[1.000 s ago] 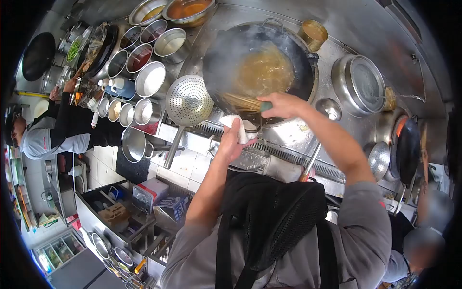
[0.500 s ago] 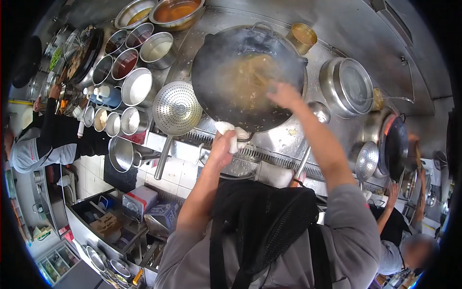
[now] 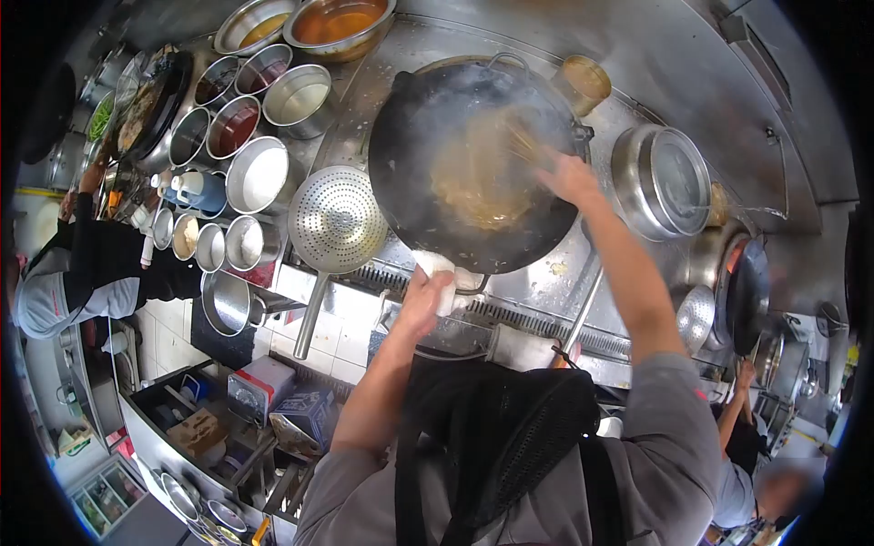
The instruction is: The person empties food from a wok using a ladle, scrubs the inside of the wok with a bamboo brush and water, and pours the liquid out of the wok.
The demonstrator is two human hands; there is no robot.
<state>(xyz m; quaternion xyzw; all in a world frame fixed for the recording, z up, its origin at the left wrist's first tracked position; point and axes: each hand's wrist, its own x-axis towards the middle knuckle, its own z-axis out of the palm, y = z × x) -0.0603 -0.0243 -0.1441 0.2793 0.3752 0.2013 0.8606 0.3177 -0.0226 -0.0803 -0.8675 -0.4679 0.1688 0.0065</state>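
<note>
A large black wok (image 3: 401, 155) stands on the steel stove, with steaming brownish liquid (image 3: 473, 187) inside. My left hand (image 3: 426, 296) is closed around a white cloth (image 3: 439, 268) at the wok's near handle. Over the right part of the wok, my right hand (image 3: 569, 177) grips a bamboo brush (image 3: 523, 141), its bristles blurred at the liquid. A perforated steel strainer (image 3: 337, 218) lies left of the wok, its handle pointing toward me.
Metal containers of sauces and powders (image 3: 259, 173) stand at the left. A lidded steel pot (image 3: 660, 182) and a tin (image 3: 583, 82) are right of the wok. One co-worker (image 3: 82, 282) is at far left, another (image 3: 737, 473) at lower right.
The brush has swept from the wok's near edge into the liquid and up to the right with my right hand. The wok appears tilted differently, my left hand still holding the cloth.
</note>
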